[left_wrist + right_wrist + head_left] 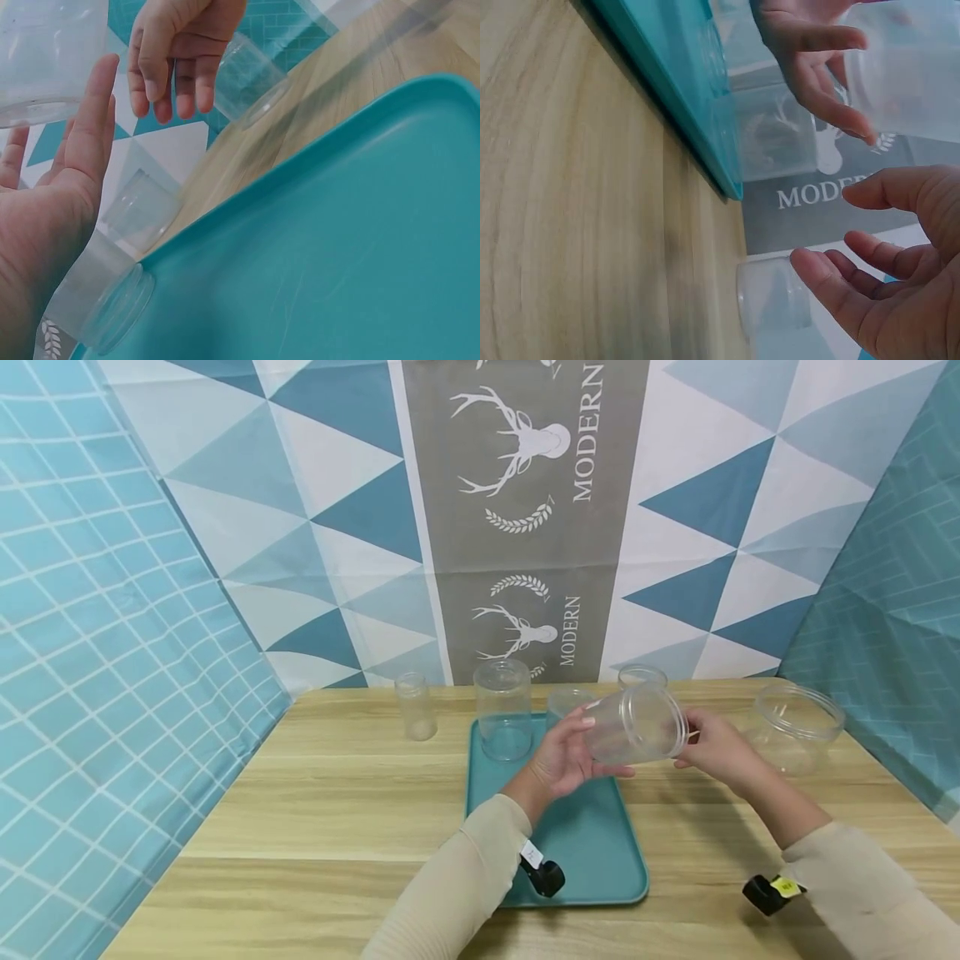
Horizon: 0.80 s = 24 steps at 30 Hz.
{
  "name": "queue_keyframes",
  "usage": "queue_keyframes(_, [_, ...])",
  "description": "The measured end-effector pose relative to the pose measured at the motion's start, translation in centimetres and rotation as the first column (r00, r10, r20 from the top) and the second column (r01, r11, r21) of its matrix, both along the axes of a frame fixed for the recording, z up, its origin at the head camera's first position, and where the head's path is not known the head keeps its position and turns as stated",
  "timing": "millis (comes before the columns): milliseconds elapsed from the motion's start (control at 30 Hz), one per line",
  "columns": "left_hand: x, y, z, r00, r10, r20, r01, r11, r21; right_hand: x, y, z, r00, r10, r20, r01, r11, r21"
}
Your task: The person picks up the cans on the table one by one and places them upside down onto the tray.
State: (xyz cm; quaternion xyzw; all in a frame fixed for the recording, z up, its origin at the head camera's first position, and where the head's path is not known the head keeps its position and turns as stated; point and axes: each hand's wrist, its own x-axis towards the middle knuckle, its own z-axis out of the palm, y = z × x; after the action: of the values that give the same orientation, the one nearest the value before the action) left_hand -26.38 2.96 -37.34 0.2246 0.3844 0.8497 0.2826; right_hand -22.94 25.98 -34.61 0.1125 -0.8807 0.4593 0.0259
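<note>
One clear jar hangs tilted over the tray's far right corner, its mouth toward three o'clock. The left hand holds it near the base, thumb and fingers spread and set round its wall. At the jar's three o'clock, the right hand is just beside the rim, holding nothing, fingers loosely bent, thumb apart from them.

The tray, toward seven o'clock, bears a tall jar at nine and a small jar near ten. On the table, a back jar stands at twelve, a wide jar at three, a slim jar farther out at nine.
</note>
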Motion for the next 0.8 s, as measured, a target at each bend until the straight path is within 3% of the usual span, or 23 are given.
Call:
queue_keyframes(233, [0.1,-0.7,0.2,1.000,-0.004,-0.022,0.004,1.000,-0.014,-0.6,-0.9,-0.5,1.000,0.016,-0.019,-0.016,1.000,0.017])
queue_keyframes(567, [-0.1,-2.2,0.1,0.999,0.008,-0.032,-0.008,1.000,-0.018,-0.8,-2.7,-1.7,0.992,0.088,0.087,-0.083,0.995,-0.057])
queue_keyframes(800, [-0.3,-3.1,-0.3,1.000,0.018,-0.020,-0.018,0.999,-0.034,-1.3,-4.0,-2.5,0.983,0.123,0.133,-0.125,0.992,0.001])
